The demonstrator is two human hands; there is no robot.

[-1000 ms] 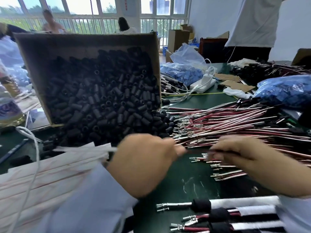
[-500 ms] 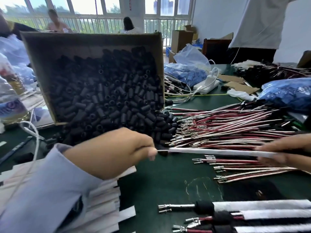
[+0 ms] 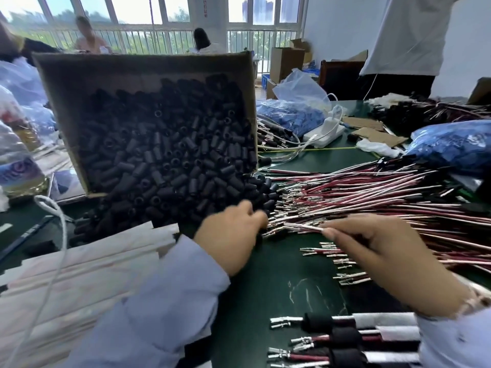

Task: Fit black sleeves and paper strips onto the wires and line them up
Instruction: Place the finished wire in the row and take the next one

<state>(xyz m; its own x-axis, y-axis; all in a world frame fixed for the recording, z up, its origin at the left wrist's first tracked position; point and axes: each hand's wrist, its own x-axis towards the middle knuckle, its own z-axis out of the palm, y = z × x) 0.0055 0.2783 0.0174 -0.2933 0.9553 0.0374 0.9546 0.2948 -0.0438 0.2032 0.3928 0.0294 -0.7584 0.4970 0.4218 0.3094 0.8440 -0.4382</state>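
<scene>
Has drawn the right hand in leftward since half a second ago, and shifted the left hand right and farther off, up to the near edge of the spilled black sleeves. Pinches a paper-wrapped wire between right thumb and fingertips, with the remaining fingers loosely curled. Points its metal end left, close to the left hand, over the green table. Shows only the back of the left hand, fingers bent down out of sight at the sleeves; cannot tell whether anything is held there.

Works in front of a tilted cardboard box at far left, open face toward the camera, heaped with sleeves that spill onto the table as far as the hands. Has a broad pile of red and white wires at right, terminal ends pointing left and touching the spilled sleeves. Has a few loose wires just under the right hand. Has paper strips stacked at near left, partly beneath the pale blue cuff. Has finished wires lined up side by side at near right, each with a black sleeve and white paper wrap, terminals pointing left.
</scene>
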